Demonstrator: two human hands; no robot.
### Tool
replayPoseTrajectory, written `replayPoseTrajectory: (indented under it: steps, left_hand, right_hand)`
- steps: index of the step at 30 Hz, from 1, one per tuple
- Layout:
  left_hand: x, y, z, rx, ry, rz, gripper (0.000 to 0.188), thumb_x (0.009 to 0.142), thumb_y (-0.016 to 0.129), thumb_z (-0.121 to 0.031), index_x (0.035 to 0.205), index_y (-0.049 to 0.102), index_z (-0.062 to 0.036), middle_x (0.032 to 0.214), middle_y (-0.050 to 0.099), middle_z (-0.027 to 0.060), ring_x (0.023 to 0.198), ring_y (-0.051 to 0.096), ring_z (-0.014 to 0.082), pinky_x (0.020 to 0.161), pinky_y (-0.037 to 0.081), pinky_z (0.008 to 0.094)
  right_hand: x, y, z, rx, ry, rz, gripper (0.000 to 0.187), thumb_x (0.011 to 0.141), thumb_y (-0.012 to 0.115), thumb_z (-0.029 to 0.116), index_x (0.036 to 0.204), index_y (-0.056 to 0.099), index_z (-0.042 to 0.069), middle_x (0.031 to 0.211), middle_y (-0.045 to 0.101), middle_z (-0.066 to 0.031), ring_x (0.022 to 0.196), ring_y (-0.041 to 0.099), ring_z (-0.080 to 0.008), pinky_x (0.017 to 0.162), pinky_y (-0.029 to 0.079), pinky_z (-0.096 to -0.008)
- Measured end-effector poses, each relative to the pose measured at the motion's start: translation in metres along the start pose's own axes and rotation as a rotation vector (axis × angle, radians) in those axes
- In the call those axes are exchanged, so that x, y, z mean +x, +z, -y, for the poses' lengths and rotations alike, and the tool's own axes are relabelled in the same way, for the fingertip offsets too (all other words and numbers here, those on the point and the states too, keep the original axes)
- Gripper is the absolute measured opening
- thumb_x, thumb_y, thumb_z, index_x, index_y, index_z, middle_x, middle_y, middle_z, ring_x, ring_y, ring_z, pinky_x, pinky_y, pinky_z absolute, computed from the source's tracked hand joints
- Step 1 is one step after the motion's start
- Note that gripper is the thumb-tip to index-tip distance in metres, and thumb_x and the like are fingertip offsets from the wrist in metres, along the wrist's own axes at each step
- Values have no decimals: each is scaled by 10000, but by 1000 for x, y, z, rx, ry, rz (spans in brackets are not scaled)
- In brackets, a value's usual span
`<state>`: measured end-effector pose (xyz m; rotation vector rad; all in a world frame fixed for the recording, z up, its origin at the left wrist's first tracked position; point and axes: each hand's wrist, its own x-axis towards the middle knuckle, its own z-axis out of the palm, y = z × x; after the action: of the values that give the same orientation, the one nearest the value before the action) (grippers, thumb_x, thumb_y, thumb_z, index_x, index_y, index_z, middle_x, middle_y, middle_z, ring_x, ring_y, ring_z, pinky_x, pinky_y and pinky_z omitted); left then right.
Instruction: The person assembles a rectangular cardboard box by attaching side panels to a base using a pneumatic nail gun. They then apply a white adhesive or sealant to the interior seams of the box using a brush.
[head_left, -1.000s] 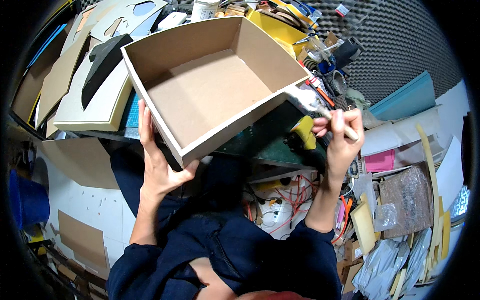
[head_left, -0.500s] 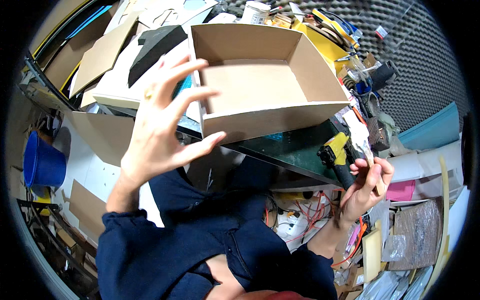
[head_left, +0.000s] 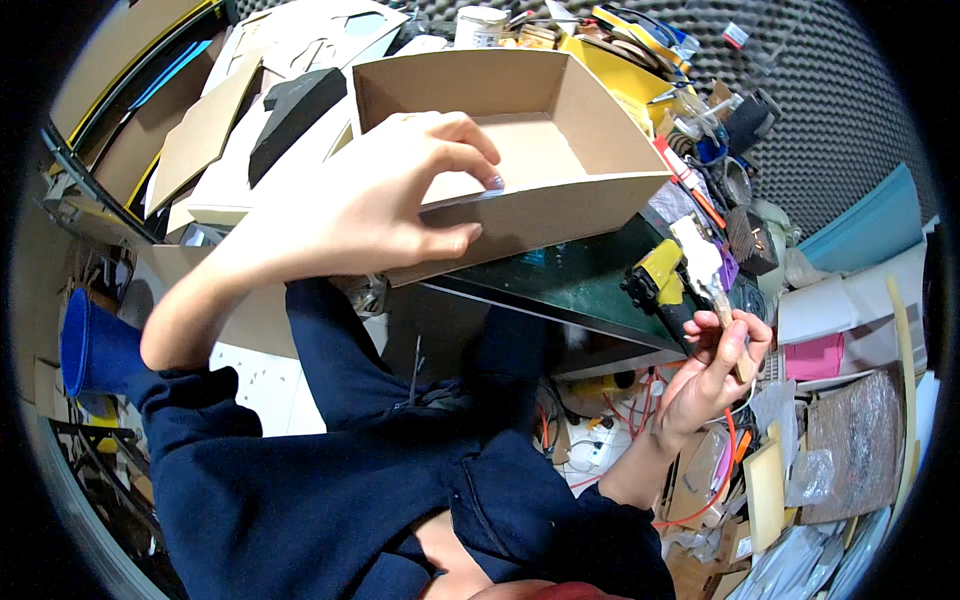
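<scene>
An open cardboard box (head_left: 545, 205) stands on the dark green table top (head_left: 560, 285), its inside facing up. My left hand (head_left: 400, 195) reaches across its near left corner. The fingers curve over the near rim while the thumb lies apart from them, before the outer face; whether they touch the board I cannot tell. In my right hand (head_left: 722, 375), to the right of the table's near edge, is a flat brush (head_left: 703, 262) gripped by its wooden handle, its head up and caked in white. Beside it lies a yellow and black hand tool (head_left: 657, 277).
Sheets of board and a black angular foam piece (head_left: 290, 118) lie left of the box. A white tub (head_left: 481, 27) and a yellow bin (head_left: 615, 80) stand behind it. A blue bucket (head_left: 98, 343) sits at far left. Red cables (head_left: 640, 405) run below the table.
My left hand has swung right, from beside the box to over its near rim, fingers now more curled. The right hand still holds the brush. The view has shifted slightly.
</scene>
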<state>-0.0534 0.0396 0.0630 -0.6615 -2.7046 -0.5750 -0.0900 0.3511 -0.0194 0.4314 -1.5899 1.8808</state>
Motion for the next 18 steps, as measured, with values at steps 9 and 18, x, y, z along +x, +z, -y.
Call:
replayPoseTrajectory:
  steps: [9, 18]
  left_hand:
    - [76, 18, -20, 198, 102, 189, 318, 762, 632, -180, 1003, 616, 27, 1169, 551, 143, 1102, 514, 313, 993, 384, 372]
    - [116, 30, -31, 386, 188, 293, 346, 717, 639, -200, 975, 623, 29, 1142, 578, 153, 1068, 539, 309, 964, 409, 359]
  right_hand:
    - [-14, -10, -3, 52, 97, -37, 164, 949, 475, 166, 1016, 449, 18, 770, 613, -122, 621, 601, -171, 551, 488, -260]
    - [-23, -21, -11, 53, 116, -78, 157, 955, 454, 131, 1007, 483, -14, 777, 611, -129, 595, 605, -180, 535, 482, -250]
